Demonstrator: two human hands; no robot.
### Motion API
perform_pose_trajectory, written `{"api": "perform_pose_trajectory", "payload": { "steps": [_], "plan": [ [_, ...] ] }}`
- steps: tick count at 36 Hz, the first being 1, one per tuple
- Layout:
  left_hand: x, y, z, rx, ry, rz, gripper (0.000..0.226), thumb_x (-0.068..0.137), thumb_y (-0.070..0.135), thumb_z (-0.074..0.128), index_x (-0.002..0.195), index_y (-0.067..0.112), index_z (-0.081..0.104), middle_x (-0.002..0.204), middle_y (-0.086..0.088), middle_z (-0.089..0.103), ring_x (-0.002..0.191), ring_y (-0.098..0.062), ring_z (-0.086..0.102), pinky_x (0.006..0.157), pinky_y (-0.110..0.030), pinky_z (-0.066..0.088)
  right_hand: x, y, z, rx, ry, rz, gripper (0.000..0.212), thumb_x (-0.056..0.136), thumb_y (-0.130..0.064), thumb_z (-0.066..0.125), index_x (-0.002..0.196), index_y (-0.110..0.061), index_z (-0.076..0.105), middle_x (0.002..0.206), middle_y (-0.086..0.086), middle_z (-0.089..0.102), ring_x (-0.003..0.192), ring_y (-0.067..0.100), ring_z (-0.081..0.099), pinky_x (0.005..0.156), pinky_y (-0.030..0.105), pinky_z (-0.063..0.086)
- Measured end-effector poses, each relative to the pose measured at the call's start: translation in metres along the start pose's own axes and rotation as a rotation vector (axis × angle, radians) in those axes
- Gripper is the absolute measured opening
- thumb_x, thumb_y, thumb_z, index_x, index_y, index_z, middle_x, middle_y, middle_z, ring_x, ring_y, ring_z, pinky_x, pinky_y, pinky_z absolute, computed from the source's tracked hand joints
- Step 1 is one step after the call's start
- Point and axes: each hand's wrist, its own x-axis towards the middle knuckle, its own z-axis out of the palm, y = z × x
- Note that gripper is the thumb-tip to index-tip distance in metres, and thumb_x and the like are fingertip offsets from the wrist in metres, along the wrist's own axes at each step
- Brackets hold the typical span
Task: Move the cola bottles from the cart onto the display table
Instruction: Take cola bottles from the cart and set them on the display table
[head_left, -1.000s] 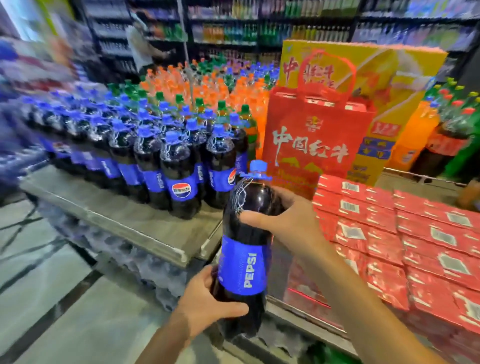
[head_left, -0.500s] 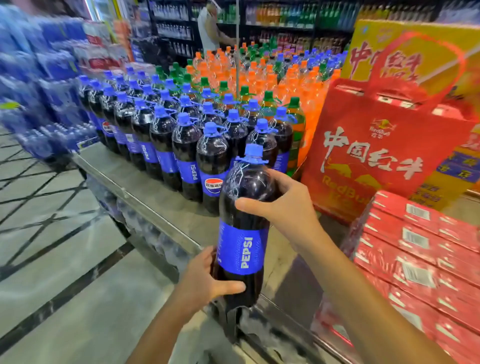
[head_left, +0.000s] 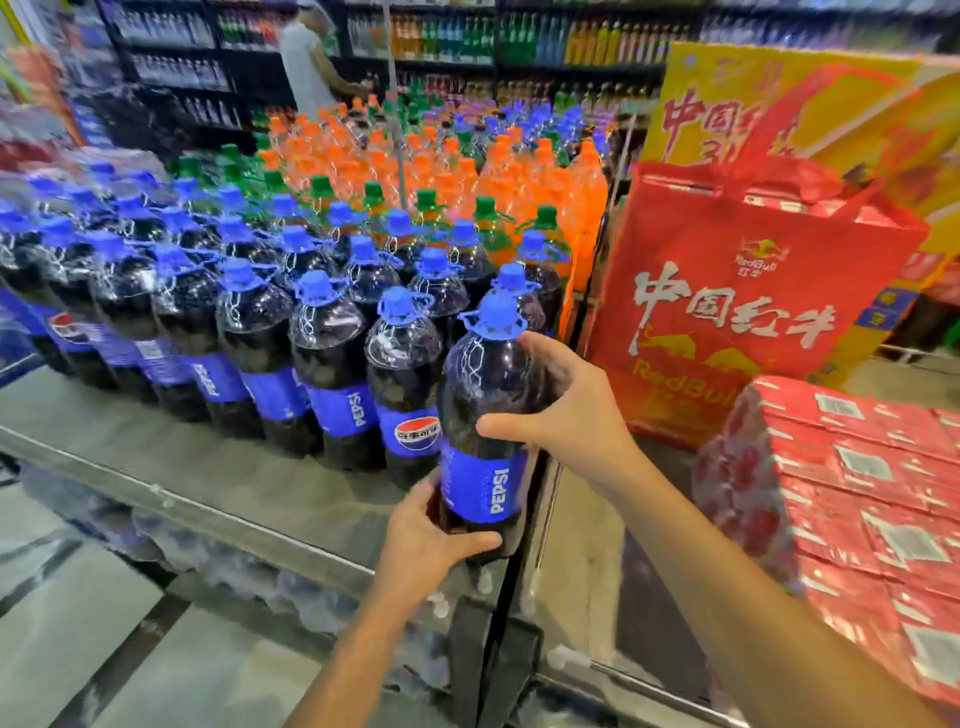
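Note:
I hold a large cola bottle (head_left: 485, 415) with a blue cap and blue Pepsi label upright with both hands. My left hand (head_left: 428, 530) grips its base from the left. My right hand (head_left: 566, 410) wraps its upper body from the right. The bottle is over the right front corner of the grey display table (head_left: 171, 467), right beside the end of the front row of cola bottles (head_left: 332, 358). I cannot tell whether its base touches the table. The cart is out of view.
Orange and green soda bottles (head_left: 441, 171) fill the table behind the cola. A red Red Bull bag (head_left: 727, 312) stands to the right, with red shrink-wrapped cases (head_left: 857, 493) at the near right. A person (head_left: 306, 62) stands at the far shelves. Tiled floor lies at lower left.
The bottle has travelled forward and to the table's right front corner, closing in on the end of the front cola row. Both hands keep the same grip.

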Motion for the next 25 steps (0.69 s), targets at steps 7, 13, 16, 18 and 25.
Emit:
{"api": "perform_pose_trajectory", "payload": {
  "steps": [7,13,16,18,25],
  "plan": [
    [0.033,-0.023,-0.001,0.056,0.063,0.109,0.098,0.043,-0.002,0.099,0.132,0.008,0.059,0.126,-0.007,0.048,0.100,0.005,0.065,0.084,-0.007,0.051,0.011,0.011,0.007,-0.033,0.014,0.004,0.101,0.056,-0.026,0.104,0.145,-0.021,0.055,0.144,-0.012,0.062,0.135,-0.001,0.055,0.115,0.025,0.044],
    [0.037,-0.031,0.001,0.125,0.129,0.109,0.101,0.045,0.011,0.102,0.136,0.014,0.056,0.119,0.021,0.040,0.108,-0.008,0.061,0.103,-0.029,0.050,0.019,0.021,0.011,-0.087,-0.048,0.001,0.093,0.059,-0.010,0.101,0.137,-0.035,0.055,0.136,-0.021,0.065,0.130,-0.005,0.058,0.107,0.019,0.047],
    [0.037,-0.038,0.005,0.114,0.148,0.121,0.105,0.044,0.022,0.102,0.138,0.018,0.055,0.120,0.031,0.034,0.112,-0.017,0.062,0.105,-0.039,0.051,0.023,0.023,0.015,-0.087,-0.089,0.015,0.106,0.058,-0.021,0.103,0.151,-0.025,0.051,0.148,-0.015,0.059,0.139,0.000,0.052,0.117,0.031,0.044],
    [0.039,-0.044,0.008,0.086,0.169,0.128,0.108,0.038,0.041,0.097,0.136,0.023,0.056,0.119,0.036,0.034,0.112,-0.019,0.063,0.105,-0.043,0.052,0.025,0.025,0.016,-0.092,-0.122,0.009,0.107,0.059,-0.019,0.103,0.152,-0.022,0.050,0.148,-0.013,0.059,0.138,0.001,0.053,0.117,0.031,0.044],
    [0.041,-0.044,0.019,0.112,0.218,0.105,0.109,0.044,0.030,0.100,0.141,0.015,0.055,0.126,0.006,0.039,0.115,-0.023,0.060,0.106,-0.043,0.050,0.033,0.035,0.012,-0.091,-0.163,0.001,0.107,0.060,-0.011,0.102,0.153,-0.016,0.049,0.144,-0.016,0.061,0.133,-0.007,0.055,0.109,0.016,0.044]
  ]
}}
